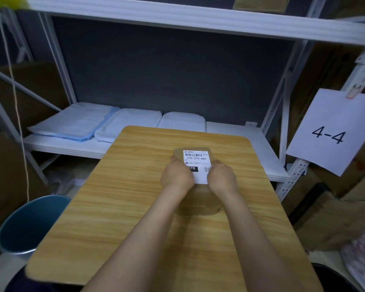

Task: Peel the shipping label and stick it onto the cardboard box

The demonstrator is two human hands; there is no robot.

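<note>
Cardboard, plain brown, makes up the small box (195, 197) that sits on the wood-grain surface (135, 197), a little beyond its middle and toward the far edge. On top of the box lies the white shipping label (196, 159), printed with a barcode, the code 070-070-A80, a black block and a small square code. Its far end looks flat against the box top; its near end is hidden under the hands, so I cannot say whether that part is down yet.

Both hands are on the label. The left hand (176, 175) covers the label's left near corner with its fingers curled over the box's left edge, and the right hand (220, 175) does the same on the right side. Neither grip pinches anything that I can see; both hands seem to press flat and steady the box rather than hold it (the fingertips themselves are tucked out of view).

By my reading, the peeling is done and the sticking is in hand: the label is placed and being smoothed down. The next move probably calls for firm strokes from the label's middle out to its edges, with the near end pressed last, and the box kept from sliding on the surface.

Left of the surface, below it, stands a blue bin (30, 224).
</note>
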